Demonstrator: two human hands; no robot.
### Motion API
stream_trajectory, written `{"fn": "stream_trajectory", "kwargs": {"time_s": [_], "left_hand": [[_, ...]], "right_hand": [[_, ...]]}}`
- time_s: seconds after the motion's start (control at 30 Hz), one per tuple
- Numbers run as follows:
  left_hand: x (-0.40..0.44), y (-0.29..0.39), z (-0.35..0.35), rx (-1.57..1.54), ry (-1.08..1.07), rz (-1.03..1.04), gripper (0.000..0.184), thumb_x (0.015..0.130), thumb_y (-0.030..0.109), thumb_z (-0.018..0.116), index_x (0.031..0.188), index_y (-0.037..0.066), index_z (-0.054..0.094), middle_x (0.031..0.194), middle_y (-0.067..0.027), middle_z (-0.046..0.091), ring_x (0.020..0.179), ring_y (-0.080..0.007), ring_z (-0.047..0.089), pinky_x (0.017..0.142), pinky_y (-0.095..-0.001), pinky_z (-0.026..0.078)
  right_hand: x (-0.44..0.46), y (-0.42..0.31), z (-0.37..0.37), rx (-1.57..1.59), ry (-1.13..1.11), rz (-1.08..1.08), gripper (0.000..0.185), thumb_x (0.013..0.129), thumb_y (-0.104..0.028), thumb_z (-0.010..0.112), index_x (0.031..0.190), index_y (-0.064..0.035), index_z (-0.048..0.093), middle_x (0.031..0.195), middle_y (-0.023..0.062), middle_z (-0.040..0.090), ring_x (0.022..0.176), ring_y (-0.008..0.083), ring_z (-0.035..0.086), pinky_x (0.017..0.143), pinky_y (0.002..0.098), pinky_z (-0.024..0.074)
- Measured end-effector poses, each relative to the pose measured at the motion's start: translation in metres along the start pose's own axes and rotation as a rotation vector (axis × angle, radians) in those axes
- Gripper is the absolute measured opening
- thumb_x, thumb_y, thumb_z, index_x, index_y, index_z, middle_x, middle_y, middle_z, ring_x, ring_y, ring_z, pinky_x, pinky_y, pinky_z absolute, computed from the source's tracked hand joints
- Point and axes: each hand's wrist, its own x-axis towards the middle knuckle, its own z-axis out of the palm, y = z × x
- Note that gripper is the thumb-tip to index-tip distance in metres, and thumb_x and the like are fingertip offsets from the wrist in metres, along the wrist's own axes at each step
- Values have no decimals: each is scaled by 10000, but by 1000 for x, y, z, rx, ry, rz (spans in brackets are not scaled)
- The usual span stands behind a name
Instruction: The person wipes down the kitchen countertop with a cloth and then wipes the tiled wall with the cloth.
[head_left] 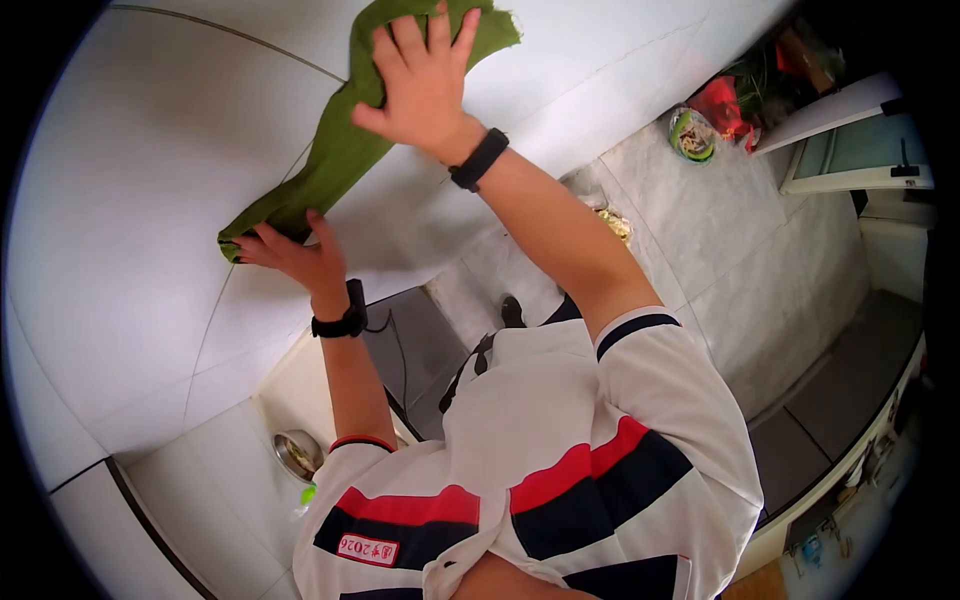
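Observation:
A long green cloth [345, 140] lies against the white tiled wall [150, 200], stretched from the upper middle down to the left. My right hand [420, 85] presses flat on its upper part with the fingers spread. Near the cloth's lower left end, my left hand [300, 258] rests on it, fingers apart and thumb raised. Neither hand is closed around the cloth. Black bands circle both wrists.
A metal bowl [297, 455] stands at the lower left. At the upper right, a green-rimmed basin [692, 135] sits on the grey floor [740, 270] beside a red bag [722, 105]. An open cabinet door [830, 113] is further right.

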Motion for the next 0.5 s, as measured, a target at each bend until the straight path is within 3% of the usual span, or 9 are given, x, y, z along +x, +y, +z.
{"fn": "stream_trajectory", "kwargs": {"time_s": [0.03, 0.13, 0.17, 0.2, 0.27, 0.33, 0.37, 0.43, 0.5], "left_hand": [[4, 8, -1, -8, -44, -11, 765, 848, 277, 645, 1446, -9, 264, 1505, -346, 133, 1389, -515, 124, 1076, -682, 34], [8, 29, 7, -31, -124, 9, 738, 835, 272, 651, 1421, -17, 309, 1481, -362, 176, 1356, -521, 172, 1067, -680, 65], [1, 32, 19, -33, -111, 46, 700, 828, 273, 653, 1399, -8, 361, 1464, -353, 226, 1333, -518, 221, 1066, -673, 94], [-4, 37, 27, -33, -102, 84, 665, 821, 274, 656, 1378, 2, 414, 1447, -345, 275, 1310, -514, 270, 1065, -666, 123], [2, 62, 36, -65, -234, 146, 632, 809, 266, 656, 1363, 29, 463, 1414, -308, 358, 1273, -479, 332, 1052, -622, 193], [10, 85, 39, -89, -323, 198, 609, 801, 258, 653, 1355, 59, 498, 1391, -264, 420, 1245, -442, 379, 1037, -580, 248], [13, 95, 40, -100, -347, 219, 602, 798, 254, 651, 1355, 75, 509, 1385, -239, 440, 1235, -422, 395, 1029, -560, 268], [13, 101, 42, -123, -365, 236, 630, 790, 241, 647, 1392, 131, 495, 1396, -178, 459, 1237, -376, 413, 1032, -522, 286], [13, 98, 40, -105, -385, 251, 630, 793, 246, 644, 1394, 136, 492, 1392, -177, 462, 1235, -376, 414, 1037, -525, 281]], "right_hand": [[0, 2, -5, -19, -83, 30, 819, 665, -467, 715, 1223, 82, 474, 1267, 309, 381, 1249, 512, 294, 1079, 724, 66], [-12, 34, -7, -181, 11, 116, 810, 625, -505, 717, 1169, 58, 507, 1204, 291, 400, 1209, 485, 330, 1077, 726, 85], [-24, 51, -6, -188, 11, 170, 791, 689, -449, 699, 1224, 89, 476, 1273, 316, 381, 1253, 514, 292, 1089, 708, 86], [-34, 68, 0, -147, 185, 111, 672, 820, -175, 524, 1316, 204, 273, 1430, 408, 223, 1349, 570, 149, 1158, 567, 81], [-64, 113, 16, -94, 350, 220, 763, 715, -325, 637, 1273, 137, 398, 1408, 346, 302, 1344, 576, 169, 1081, 716, 35], [-99, 125, 20, -44, 281, 447, 774, 755, -175, 533, 1311, 252, 203, 1449, 459, 90, 1385, 574, 47, 1138, 621, 0], [-120, 125, 24, -17, 245, 545, 736, 874, -191, 488, 1362, 234, 138, 1468, 442, 60, 1390, 566, 39, 1154, 576, 19], [-151, 111, 33, 66, 143, 727, 740, 934, -264, 464, 1357, 243, 131, 1461, 449, 60, 1388, 565, 43, 1157, 564, 33], [-181, 88, 44, 131, 32, 842, 760, 977, -329, 438, 1353, 250, 119, 1453, 459, 59, 1383, 569, 44, 1157, 557, 45]]}}
